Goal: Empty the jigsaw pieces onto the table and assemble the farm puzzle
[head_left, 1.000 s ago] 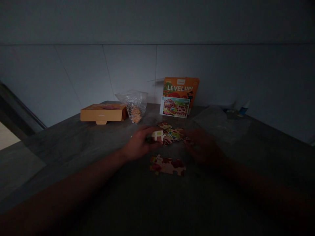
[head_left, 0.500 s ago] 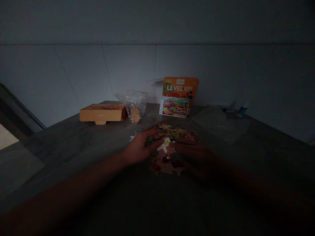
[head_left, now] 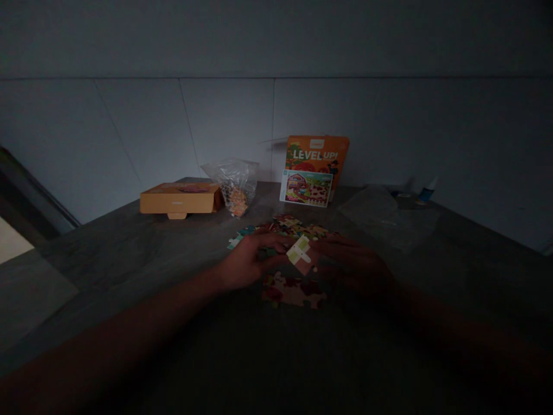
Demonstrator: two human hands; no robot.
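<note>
A puzzle piece (head_left: 302, 255) with a white fence shape on green and pink is held tilted up between my two hands. My left hand (head_left: 246, 259) has its thumb and forefinger closed at the piece's left corner. On the other side, the fingers of my right hand (head_left: 356, 262) grip the right edge, though deep shadow hides part of them. Just below lies a joined strip of puzzle pieces (head_left: 294, 291) in pink and red. Behind my hands spreads a pile of loose puzzle pieces (head_left: 287, 221), partly covered by my fingers.
An orange box (head_left: 179, 200) lies at the back left, beside a clear bag of puzzle pieces (head_left: 237, 199). A picture card (head_left: 306, 189) leans on an orange "LEVEL UP!" package (head_left: 317, 151). Clear plastic wrapping (head_left: 389, 216) and a blue-and-white item (head_left: 425, 195) lie right.
The fence piece has risen, moved slightly right and turned, away from the strip below. My right hand has shifted with it, while my left hand stays nearly in place.
</note>
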